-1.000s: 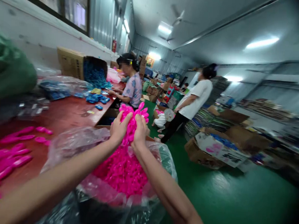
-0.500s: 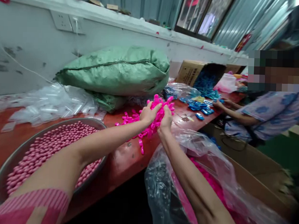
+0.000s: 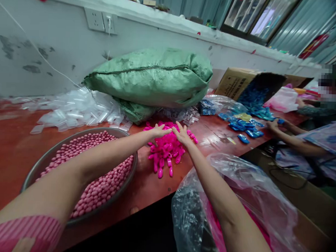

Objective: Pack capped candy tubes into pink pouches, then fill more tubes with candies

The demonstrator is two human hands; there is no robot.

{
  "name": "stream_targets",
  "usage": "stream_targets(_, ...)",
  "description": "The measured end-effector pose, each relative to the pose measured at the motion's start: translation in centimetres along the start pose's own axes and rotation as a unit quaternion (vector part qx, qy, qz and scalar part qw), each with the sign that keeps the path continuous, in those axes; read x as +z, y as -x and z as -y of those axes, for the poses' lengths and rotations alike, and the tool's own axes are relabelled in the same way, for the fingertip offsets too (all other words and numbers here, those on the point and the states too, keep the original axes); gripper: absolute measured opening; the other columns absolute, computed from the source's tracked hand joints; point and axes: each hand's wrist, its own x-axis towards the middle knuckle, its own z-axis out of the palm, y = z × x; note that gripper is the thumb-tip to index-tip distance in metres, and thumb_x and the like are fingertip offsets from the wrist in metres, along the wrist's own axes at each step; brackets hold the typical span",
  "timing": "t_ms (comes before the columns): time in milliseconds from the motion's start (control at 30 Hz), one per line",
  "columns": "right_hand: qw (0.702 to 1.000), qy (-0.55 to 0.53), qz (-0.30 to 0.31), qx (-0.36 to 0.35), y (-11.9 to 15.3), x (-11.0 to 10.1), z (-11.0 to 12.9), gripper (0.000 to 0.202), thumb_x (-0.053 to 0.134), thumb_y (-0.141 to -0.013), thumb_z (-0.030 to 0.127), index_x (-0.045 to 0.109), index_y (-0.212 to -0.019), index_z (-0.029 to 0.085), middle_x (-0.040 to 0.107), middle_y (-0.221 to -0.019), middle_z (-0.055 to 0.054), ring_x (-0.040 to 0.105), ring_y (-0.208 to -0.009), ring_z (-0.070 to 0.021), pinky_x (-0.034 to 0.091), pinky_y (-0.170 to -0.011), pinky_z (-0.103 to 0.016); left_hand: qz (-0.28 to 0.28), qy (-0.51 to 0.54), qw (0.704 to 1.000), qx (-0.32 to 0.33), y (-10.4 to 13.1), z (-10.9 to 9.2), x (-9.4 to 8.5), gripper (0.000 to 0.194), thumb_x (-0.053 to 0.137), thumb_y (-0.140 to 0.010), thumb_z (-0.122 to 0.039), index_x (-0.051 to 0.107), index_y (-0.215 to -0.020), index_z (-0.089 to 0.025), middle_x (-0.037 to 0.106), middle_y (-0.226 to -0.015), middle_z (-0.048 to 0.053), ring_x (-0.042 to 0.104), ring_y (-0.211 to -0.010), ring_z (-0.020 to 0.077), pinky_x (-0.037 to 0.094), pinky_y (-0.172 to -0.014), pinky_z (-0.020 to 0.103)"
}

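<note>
A heap of bright pink plastic pieces (image 3: pixel 167 150) lies on the red table (image 3: pixel 151 191). Over the heap's upper left part is my left hand (image 3: pixel 160 131), fingers stretched out, holding nothing. My right hand (image 3: pixel 181 134) is spread over its upper right side, also with nothing in it. The two hands' fingertips are close together. Left of the heap stands a metal basin (image 3: pixel 135 165) full of dusty pink beads (image 3: pixel 102 188), with my left forearm crossing above it.
Clear plastic sleeves (image 3: pixel 80 110) and a green sack (image 3: pixel 158 79) lie behind. A clear bag (image 3: pixel 187 211) with pink contents is below my right arm. At right are blue packets (image 3: pixel 245 125), a cardboard box (image 3: pixel 235 83) and a person's hands (image 3: pixel 274 125).
The pink pieces that were between my raised hands now lie in a fuller heap on the table. My fingers have spread open. The view has turned slightly, shifting the scene rightward.
</note>
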Motion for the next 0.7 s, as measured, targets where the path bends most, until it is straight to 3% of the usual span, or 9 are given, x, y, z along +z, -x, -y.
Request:
stream_targets(67,0.999,0.035,0.024,-0.023,0.0,-0.5,0.1,0.054,0.055,-0.072,0.042,0.046,-0.121,0.021,0.032,-0.136,-0.009,0.014,-0.130,-0.0271,0.015,-0.102,-0.045,0.012,-0.002,1.000,0.009,0.9,-0.1,-1.1,0.091,0.058,-0.061,-0.061,0.021,-0.135,-0.024,-0.015,-0.143,0.010,0.007,-0.127,0.0417,0.049,-0.071,0.047)
stream_targets(167,0.989,0.113,0.018,-0.096,0.8,-1.1,0.6,0.050,0.052,-0.075,0.038,0.045,-0.122,0.020,0.039,-0.131,-0.011,0.030,-0.124,-0.0264,0.023,-0.100,-0.044,0.004,-0.018,0.999,0.040,2.5,-0.2,-2.9,0.088,0.057,-0.063,-0.058,0.021,-0.135,-0.022,-0.010,-0.144,0.011,0.014,-0.127,0.0396,0.050,-0.072,0.043)
stream_targets(300,0.970,0.150,-0.033,-0.186,3.7,-0.2,2.2,0.038,0.046,-0.080,0.033,0.051,-0.114,0.016,0.054,-0.116,-0.011,0.048,-0.108,-0.0221,0.033,-0.094,-0.037,-0.036,-0.039,0.994,0.097,5.6,0.2,-5.8,0.074,0.054,-0.070,-0.052,0.030,-0.132,-0.019,0.023,-0.141,0.014,0.039,-0.117,0.0325,0.049,-0.075,0.037)
stream_targets(400,0.964,0.156,0.053,-0.207,5.9,2.4,3.8,0.028,0.042,-0.083,0.029,0.057,-0.105,0.018,0.063,-0.100,-0.006,0.057,-0.093,-0.0167,0.040,-0.084,-0.029,-0.100,-0.070,0.983,0.139,9.4,1.1,-8.3,0.060,0.051,-0.071,-0.051,0.049,-0.120,-0.017,0.049,-0.125,0.010,0.050,-0.106,0.0282,0.049,-0.073,0.032)
stream_targets(500,0.945,0.167,0.162,-0.230,7.1,6.3,5.0,0.020,0.046,-0.082,0.024,0.062,-0.093,0.021,0.066,-0.089,-0.002,0.059,-0.083,-0.0138,0.041,-0.076,-0.023,-0.143,-0.082,0.980,0.109,14.5,2.8,-10.7,0.053,0.051,-0.070,-0.053,0.058,-0.110,-0.018,0.061,-0.108,0.005,0.056,-0.095,0.0250,0.052,-0.066,0.030)
stream_targets(600,0.935,0.169,0.191,-0.245,7.5,10.1,5.8,0.017,0.050,-0.078,0.022,0.065,-0.087,0.021,0.067,-0.085,-0.003,0.059,-0.080,-0.0152,0.041,-0.072,-0.023,-0.228,-0.069,0.967,0.086,19.9,5.3,-12.9,0.049,0.054,-0.068,-0.052,0.062,-0.103,-0.018,0.063,-0.101,0.004,0.059,-0.087,0.0214,0.053,-0.063,0.029)
stream_targets(700,0.933,0.169,0.196,-0.251,7.7,12.8,6.0,0.018,0.050,-0.078,0.022,0.065,-0.087,0.019,0.067,-0.086,-0.006,0.059,-0.082,-0.0176,0.041,-0.071,-0.024,-0.338,-0.081,0.936,0.056,24.4,8.2,-14.6,0.049,0.058,-0.064,-0.051,0.065,-0.098,-0.016,0.067,-0.092,0.005,0.061,-0.078,0.0208,0.053,-0.065,0.031)
